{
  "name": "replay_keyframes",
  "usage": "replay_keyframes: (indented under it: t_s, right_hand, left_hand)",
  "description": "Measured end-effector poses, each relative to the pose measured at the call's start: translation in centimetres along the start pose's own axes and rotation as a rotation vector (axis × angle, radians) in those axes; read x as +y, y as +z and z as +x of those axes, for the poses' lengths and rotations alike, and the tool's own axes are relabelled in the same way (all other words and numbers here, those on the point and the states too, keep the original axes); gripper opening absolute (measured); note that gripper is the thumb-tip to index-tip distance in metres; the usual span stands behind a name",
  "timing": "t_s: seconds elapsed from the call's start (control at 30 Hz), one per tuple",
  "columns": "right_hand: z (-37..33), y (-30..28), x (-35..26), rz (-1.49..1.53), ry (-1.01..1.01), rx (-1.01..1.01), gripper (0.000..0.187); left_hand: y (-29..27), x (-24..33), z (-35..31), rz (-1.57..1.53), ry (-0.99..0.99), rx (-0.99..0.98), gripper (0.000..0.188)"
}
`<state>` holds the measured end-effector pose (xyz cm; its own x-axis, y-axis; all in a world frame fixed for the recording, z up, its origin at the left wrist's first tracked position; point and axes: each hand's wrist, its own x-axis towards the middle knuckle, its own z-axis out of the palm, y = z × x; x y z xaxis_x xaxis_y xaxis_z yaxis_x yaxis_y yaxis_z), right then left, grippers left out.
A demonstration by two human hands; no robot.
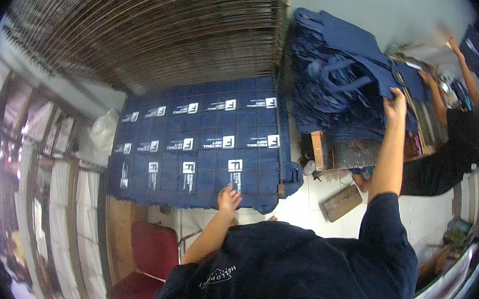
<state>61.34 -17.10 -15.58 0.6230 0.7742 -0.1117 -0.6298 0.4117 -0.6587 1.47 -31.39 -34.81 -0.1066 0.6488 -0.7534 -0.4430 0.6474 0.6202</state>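
My right hand [395,105] is closed on the edge of a navy fabric piece [367,65], at the near right side of a tall heap of navy fabric [325,78]. My left hand [230,200] is held at the near edge of a wire drying rack [280,163], its fingers loosely bent and apart with nothing seen in them. Under the rack's wires, navy fabric panels [208,123] lie flat in rows, each with a white print. Whether the left fingertips touch the rack, I cannot tell.
Many raised wire rack layers [153,36] lean up behind. A red chair [150,267] stands at left, beside tall shelving [67,212]. On the floor lies a brown block [341,203]. Another person [442,159] works at the right, arms reaching near the heap's table.
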Motion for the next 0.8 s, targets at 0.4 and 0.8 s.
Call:
replay_keyframes:
  t_s: [0.4, 0.8]
  right_hand:
    - [-30.4, 20.9, 6.3, -0.214, -0.293, -0.301, 0.046]
    - [-40.5, 24.9, 22.6, -0.171, 0.003, -0.403, 0.049]
  left_hand:
    - [13.4, 9.4, -18.2, 0.231, 0.332, -1.507, 0.086]
    - [-6.5, 11.9, -20.8, 0.502, 0.624, -0.9, 0.021]
